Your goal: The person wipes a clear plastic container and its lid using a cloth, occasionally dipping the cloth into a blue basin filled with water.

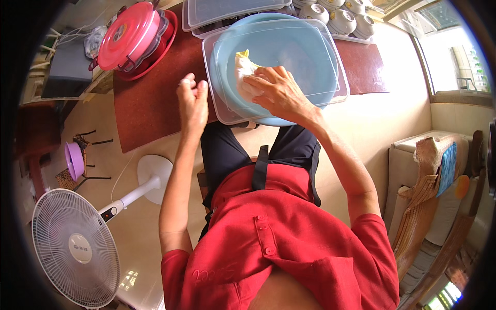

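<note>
My right hand [283, 91] grips a bunched white cloth [246, 75] with a yellow edge. The cloth lies against a clear rectangular plastic lid [343, 83], over its left half. Beneath the lid is a round light-blue plastic basin [271, 17], seen through it and past its edges. To the left of the lid, my left hand [193, 102] is raised with nothing in it, its thumb and fingers apart. Whether that hand touches the lid's edge is hard to tell.
The basin stands on a red-brown table [159, 93]. Stacked pink and red pots [130, 37], a clear-lidded container [232, 11] and upturned bowls [343, 23] are at the back. Left on the floor are a white pedestal fan [75, 248] and a purple basin [74, 161].
</note>
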The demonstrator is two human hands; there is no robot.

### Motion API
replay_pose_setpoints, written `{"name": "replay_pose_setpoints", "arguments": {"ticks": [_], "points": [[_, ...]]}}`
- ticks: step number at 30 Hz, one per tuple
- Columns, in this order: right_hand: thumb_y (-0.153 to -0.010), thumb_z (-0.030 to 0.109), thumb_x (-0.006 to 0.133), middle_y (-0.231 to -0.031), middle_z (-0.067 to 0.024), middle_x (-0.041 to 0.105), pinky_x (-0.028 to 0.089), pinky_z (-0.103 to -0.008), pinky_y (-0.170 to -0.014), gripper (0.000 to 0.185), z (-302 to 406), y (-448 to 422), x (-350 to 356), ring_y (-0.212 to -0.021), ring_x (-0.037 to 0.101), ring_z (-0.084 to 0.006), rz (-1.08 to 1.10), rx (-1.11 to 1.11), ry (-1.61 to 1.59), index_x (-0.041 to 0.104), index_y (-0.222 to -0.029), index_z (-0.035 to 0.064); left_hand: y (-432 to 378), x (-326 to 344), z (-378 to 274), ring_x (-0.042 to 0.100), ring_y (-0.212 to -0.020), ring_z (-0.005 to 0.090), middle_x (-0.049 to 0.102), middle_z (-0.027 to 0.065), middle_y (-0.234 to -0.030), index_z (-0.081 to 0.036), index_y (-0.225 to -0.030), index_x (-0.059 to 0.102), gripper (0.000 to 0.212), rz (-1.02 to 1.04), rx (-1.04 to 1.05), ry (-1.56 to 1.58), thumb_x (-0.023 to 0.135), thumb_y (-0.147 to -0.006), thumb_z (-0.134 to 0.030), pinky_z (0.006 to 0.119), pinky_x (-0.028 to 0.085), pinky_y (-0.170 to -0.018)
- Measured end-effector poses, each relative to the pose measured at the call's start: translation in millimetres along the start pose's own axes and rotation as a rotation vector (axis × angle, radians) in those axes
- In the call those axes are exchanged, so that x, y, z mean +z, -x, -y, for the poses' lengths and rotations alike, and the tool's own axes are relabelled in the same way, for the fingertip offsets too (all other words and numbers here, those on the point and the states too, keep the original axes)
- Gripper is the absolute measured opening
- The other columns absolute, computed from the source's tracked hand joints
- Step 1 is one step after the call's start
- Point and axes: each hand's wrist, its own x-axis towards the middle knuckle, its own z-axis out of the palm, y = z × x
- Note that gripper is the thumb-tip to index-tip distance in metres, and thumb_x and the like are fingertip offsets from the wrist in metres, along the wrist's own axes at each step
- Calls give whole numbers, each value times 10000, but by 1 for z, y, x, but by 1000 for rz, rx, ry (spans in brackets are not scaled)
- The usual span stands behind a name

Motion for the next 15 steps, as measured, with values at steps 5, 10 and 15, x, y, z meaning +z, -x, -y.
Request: {"name": "replay_pose_setpoints", "arguments": {"ticks": [5,10,15], "points": [[-738,251,630,-839,-78,506,371,-383,-715,226,2,-6,12,-808,470,-269,25,-12,37,552,-880,92,1,36,14,502,-1056,371,501,263,-1136,17,-1221,403,446,161,-46,35,385,-941,-330,421,397,-886],[-771,213,616,-1045,-63,546,370,-397,-790,222,0,-23,44,-922,486,-277,-19,-116,-73,564,-954,98,6,42,2,530,-989,470,531,300,-1109,-31,-1255,311,433,163,-177,-45,337,-950,-338,484,435,-798],[-797,197,595,-1140,-40,546,386,-429,-808,228,-33,-76,65,-990,482,-296,-108,-38,67,587,-1013,124,8,40,3,547,-928,479,569,288,-1028,-40,-1231,338,422,103,-34,-122,377,-947,-349,503,445,-752]]}}
